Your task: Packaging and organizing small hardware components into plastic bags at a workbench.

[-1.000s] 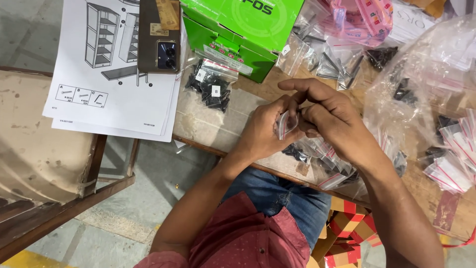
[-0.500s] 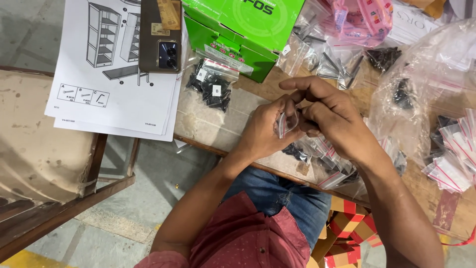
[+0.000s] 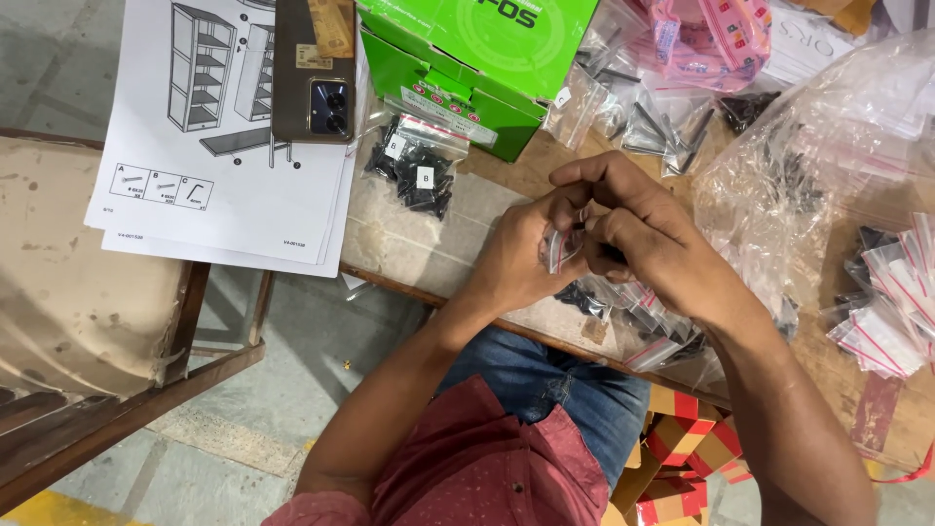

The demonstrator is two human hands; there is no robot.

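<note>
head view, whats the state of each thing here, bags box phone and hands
small clear bag: pinched between both hands
left hand: closed on the bag
right hand: closed on the bag
green box: shut
phone: face down on the instruction sheet
bag of black screws: lying sealed

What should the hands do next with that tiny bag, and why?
Probably press the small clear bag shut along its red-striped top. Both the left hand and right hand pinch it above the table, and a dark piece seems to sit at the fingertips.
</note>
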